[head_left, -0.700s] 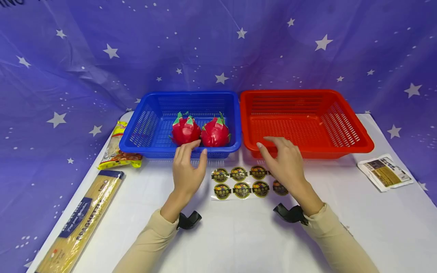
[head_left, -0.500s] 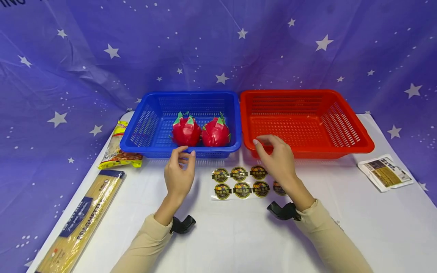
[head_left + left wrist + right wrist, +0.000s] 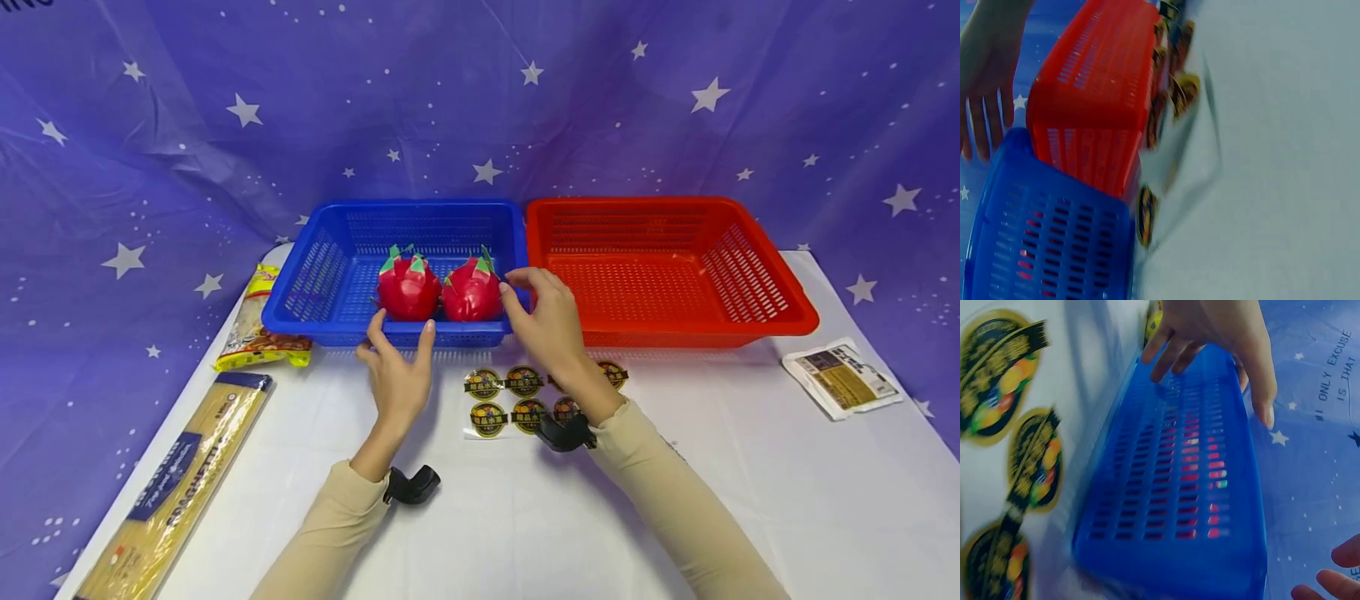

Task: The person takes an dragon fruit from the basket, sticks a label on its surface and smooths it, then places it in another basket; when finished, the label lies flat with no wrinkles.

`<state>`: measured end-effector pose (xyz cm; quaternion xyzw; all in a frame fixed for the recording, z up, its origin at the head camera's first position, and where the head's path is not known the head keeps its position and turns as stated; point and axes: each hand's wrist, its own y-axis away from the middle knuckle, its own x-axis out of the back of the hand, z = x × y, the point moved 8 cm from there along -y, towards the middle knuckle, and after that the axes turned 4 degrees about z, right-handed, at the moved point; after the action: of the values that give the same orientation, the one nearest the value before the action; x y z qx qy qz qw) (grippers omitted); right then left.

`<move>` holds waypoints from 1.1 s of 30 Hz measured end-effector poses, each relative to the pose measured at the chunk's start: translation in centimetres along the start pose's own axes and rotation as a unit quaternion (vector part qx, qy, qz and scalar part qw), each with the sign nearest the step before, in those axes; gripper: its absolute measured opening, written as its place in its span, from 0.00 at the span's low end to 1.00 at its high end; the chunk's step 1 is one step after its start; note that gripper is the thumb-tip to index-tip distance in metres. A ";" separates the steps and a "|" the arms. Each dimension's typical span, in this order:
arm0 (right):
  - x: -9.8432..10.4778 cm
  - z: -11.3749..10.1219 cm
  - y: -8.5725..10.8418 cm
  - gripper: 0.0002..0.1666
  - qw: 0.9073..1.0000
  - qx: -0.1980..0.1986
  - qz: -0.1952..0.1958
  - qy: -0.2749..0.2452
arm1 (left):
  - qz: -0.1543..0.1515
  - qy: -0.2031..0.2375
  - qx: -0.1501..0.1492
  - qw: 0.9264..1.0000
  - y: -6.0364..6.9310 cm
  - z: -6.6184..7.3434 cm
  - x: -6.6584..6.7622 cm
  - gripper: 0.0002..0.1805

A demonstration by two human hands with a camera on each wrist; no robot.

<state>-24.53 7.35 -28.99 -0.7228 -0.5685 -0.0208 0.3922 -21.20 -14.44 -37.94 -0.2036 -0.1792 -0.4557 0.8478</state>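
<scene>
Two red dragon fruits with green tips lie side by side in the blue basket: the left dragon fruit and the right dragon fruit. My left hand is at the basket's front rim, fingers spread and loosely bent, holding nothing. My right hand reaches over the basket's front right corner, thumb and fingers apart, fingertips close beside the right fruit; contact cannot be told. The right wrist view shows the left hand over the basket's far end. In the left wrist view the right hand hangs beyond the baskets.
A red basket stands against the blue one's right side. In front lies a sheet of round fruit stickers, partly under my right arm. A spaghetti pack and a yellow food bag lie left, a white packet right.
My right hand has moved left from the red basket's front edge to the blue basket's right corner. The left hand has drawn back slightly from the front rim. Both fruits stay put.
</scene>
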 end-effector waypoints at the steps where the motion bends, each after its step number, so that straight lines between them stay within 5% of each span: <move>1: -0.4 -0.2 -0.3 0.14 1.000 -0.001 -0.005 0.002 | 0.002 0.005 0.004 1.000 0.0 0.1 -0.1 0.45; 8: -3.5 -0.7 -2.0 0.23 0.996 -0.036 -0.078 0.009 | 0.024 -0.002 0.015 1.000 0.0 -0.1 -0.2 0.44; 15: -7.0 0.7 -2.7 0.45 0.960 -0.132 -0.228 0.090 | 0.057 -0.044 -0.016 0.997 0.0 -0.1 -0.1 0.44; 33: -8.8 3.2 -4.5 0.54 0.914 -0.318 -0.247 0.054 | 0.091 -0.048 -0.051 0.993 0.1 -0.1 -0.2 0.43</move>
<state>-32.75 2.36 -32.93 -0.6440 -0.6700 -0.3358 0.1537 -21.19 -14.36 -38.16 -0.2834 -0.1771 -0.3748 0.8648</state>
